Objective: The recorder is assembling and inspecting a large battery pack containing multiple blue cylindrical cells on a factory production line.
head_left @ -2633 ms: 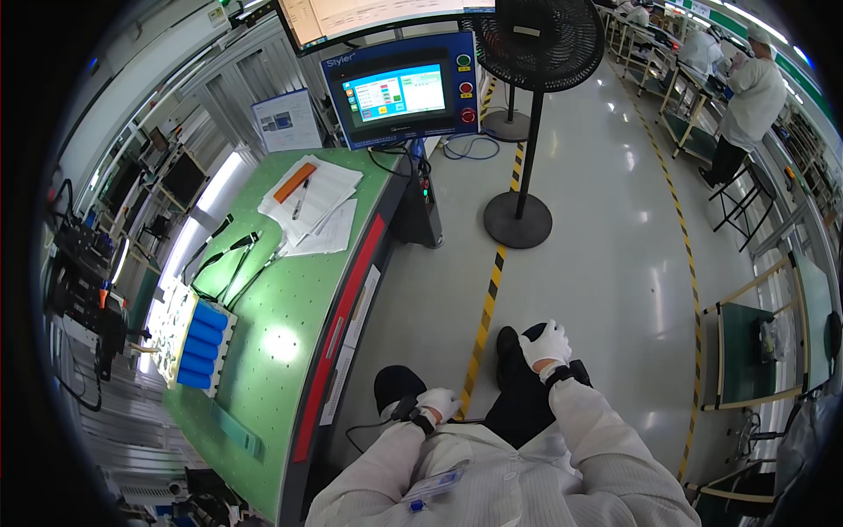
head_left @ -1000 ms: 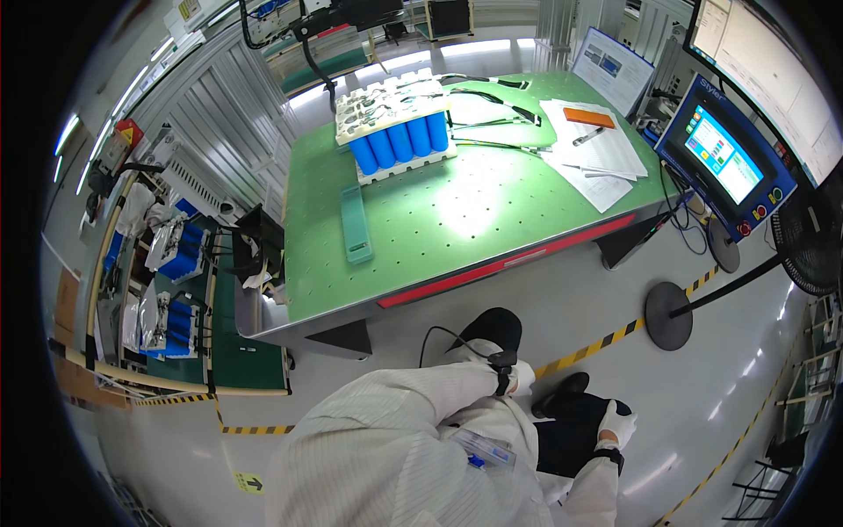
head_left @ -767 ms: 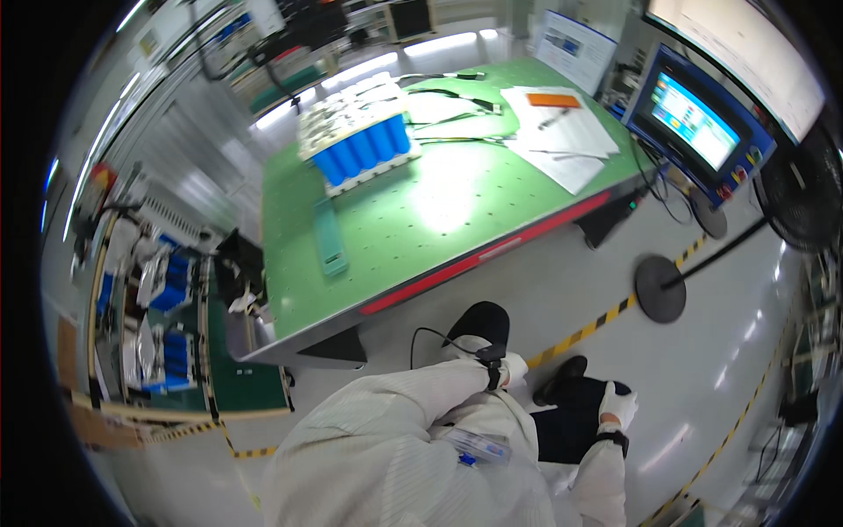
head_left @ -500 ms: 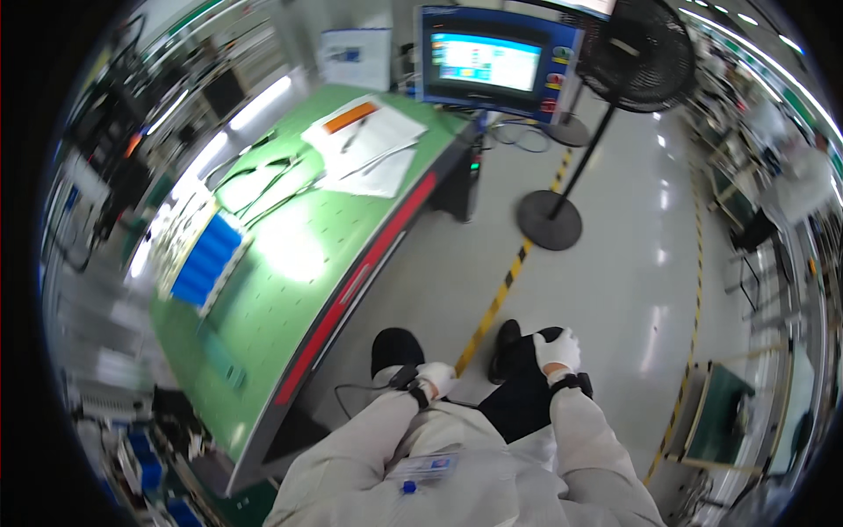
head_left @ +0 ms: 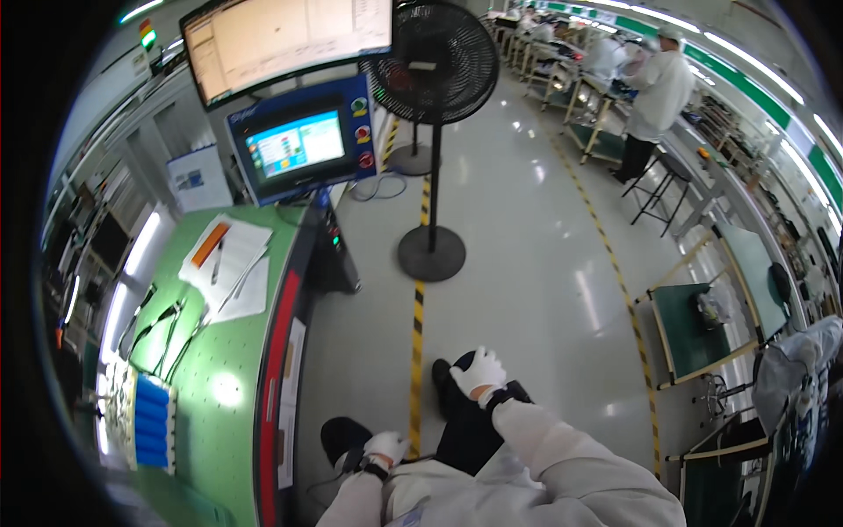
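White gloves cover both of my hands. My left hand (head_left: 386, 445) lies on my left thigh beside the workbench, fingers loosely laid and holding nothing visible; its fingertips are small and blurred. A dark band (head_left: 369, 464) with a cable circles that wrist. Over my right knee rests my right hand (head_left: 479, 373), its fingers apart and nothing in it. Another black band (head_left: 500, 397) goes round the right wrist. Closest to the hands is the green-topped workbench (head_left: 224, 351) on the left, its red front edge facing me.
Blue cylinders in a pale frame (head_left: 151, 423), dark cables (head_left: 167, 329) and papers (head_left: 241, 268) with an orange strip lie on the bench. Beyond stand a control screen (head_left: 294, 145), a monitor (head_left: 290, 44) and a pedestal fan (head_left: 432, 255). Right are a green-shelved cart (head_left: 689, 329), stool (head_left: 663, 180) and people (head_left: 663, 88).
My view has swung to the right and up, so the bench sits further left and more of the aisle shows. Both hands still rest on my legs.
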Tool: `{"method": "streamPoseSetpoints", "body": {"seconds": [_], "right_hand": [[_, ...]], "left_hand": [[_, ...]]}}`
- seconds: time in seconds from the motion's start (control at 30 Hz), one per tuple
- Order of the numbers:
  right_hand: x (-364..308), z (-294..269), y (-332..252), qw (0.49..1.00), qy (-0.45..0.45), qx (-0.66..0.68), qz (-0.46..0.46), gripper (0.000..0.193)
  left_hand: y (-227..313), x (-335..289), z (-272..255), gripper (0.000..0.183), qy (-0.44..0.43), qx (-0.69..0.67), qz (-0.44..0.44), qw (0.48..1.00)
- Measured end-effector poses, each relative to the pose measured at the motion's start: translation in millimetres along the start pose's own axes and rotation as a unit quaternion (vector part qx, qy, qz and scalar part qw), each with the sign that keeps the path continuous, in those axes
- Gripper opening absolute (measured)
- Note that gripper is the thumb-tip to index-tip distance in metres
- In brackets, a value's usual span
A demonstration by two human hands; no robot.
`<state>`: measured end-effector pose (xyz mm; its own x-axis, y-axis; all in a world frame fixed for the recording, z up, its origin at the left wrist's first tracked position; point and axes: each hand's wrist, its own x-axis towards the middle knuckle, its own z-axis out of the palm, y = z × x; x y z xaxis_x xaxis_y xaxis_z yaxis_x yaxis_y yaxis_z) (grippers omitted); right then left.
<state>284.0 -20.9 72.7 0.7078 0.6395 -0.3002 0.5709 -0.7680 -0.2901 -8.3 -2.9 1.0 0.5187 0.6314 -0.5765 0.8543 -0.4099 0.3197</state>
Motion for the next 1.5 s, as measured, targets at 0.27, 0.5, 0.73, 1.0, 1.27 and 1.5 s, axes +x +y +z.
{"method": "streamPoseSetpoints", "body": {"seconds": [0.27,0.5,0.73,1.0,1.27,1.5], "right_hand": [[-3,-11,5,1.000,0.001,0.019,0.010,0.086],[-3,-13,4,1.000,-0.003,0.014,0.011,0.085],[-2,-13,4,1.000,-0.012,0.004,0.011,0.087],[-1,-8,5,1.000,0.000,-0.006,0.012,0.087],[2,-4,7,1.000,0.008,0.000,0.009,0.084],[1,-3,6,1.000,0.019,0.008,0.015,0.085]], "left_hand": [[3,10,1,0.041,-0.020,0.019,-0.017,0.999],[1,12,2,0.043,-0.030,0.001,-0.012,0.999],[-4,13,7,0.042,-0.003,0.005,0.002,1.000],[2,9,4,0.042,-0.011,-0.002,-0.011,1.000],[3,9,2,0.044,-0.010,0.000,0.002,1.000],[2,7,2,0.044,-0.005,-0.001,0.003,1.000]]}}
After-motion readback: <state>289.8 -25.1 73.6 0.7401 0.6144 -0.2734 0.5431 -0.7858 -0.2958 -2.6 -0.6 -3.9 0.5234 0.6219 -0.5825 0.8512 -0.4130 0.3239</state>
